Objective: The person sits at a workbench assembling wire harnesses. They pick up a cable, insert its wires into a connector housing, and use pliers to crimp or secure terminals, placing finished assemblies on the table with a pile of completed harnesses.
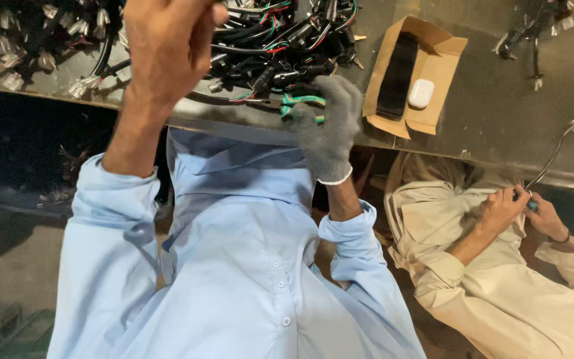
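My gloved right hand (327, 126) at table (499, 113) edge, fingers closed, pinching green cutters (300, 103); cutter handles run sideways, tips toward wire pile (260, 46). My bare left hand (167, 46) raised close to camera, fist-curled, seems to grip black wire; exact hold unclear. Pile lies just ahead of both hands, touching right-hand tool; right hand nearer. Beyond, to right: open cardboard box (433, 66) holding dark phone (396, 76), white case (420, 93). Co-worker's hands (523, 209) beside me hold thin cable, well apart.

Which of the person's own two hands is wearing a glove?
The right hand, in a grey knit glove, closed on a green-handled tool at the table edge. The left hand, raised over the wire bundle, is bare.
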### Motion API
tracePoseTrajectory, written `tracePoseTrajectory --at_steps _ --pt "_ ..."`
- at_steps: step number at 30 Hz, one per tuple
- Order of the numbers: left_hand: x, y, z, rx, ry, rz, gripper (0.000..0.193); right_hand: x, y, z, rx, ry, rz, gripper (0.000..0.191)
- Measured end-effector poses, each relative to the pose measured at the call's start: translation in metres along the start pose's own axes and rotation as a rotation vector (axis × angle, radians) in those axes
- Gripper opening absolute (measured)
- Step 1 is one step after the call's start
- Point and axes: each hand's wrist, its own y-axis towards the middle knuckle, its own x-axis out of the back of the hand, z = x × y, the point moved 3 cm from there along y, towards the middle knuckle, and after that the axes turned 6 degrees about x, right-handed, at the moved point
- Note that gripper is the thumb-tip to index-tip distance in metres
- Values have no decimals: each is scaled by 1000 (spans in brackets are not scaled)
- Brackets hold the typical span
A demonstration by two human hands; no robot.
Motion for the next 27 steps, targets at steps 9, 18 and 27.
tracePoseTrajectory --at_steps 9,18,27 --pt "11 -83 -53 22 -189 332 20 15 -8 34 37 61 361 15" --pt "-2 -145 -21 636 -789 15 25 -12 -56 26 -326 289 722 13" --pt "-3 -132 -43 655 -829 182 24 -12 -54 37 -264 357 684 22"
